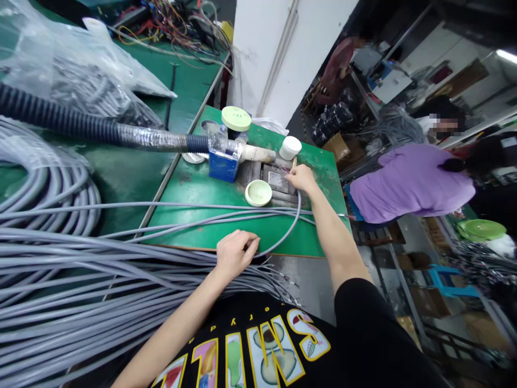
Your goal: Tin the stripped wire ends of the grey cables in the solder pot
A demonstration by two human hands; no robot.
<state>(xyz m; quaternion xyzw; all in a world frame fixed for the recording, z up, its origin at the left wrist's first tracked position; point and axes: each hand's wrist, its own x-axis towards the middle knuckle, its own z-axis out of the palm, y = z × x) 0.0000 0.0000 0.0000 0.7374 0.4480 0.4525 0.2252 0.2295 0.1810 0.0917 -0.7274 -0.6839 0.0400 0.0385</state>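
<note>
My right hand [301,178] is closed round the end of a grey cable [297,213], over a small metal block [278,181] on the green table. Thin coloured wires show at its fingertips, partly hidden. From there the cable curves down towards my left hand [236,252], whose fingers are curled over it at the table's front edge. A pale green dish [258,193] sits left of the block, and a white jar [290,147] stands behind it. The pale tip of a suction nozzle [258,154] points at the block.
A blue box [223,166] supports the black corrugated hose [81,121]. Behind it is a container with a pale green lid [236,118]. Many grey cables [100,280] lie at left, beside a plastic bag [92,81]. A person in purple [407,183] sits at right.
</note>
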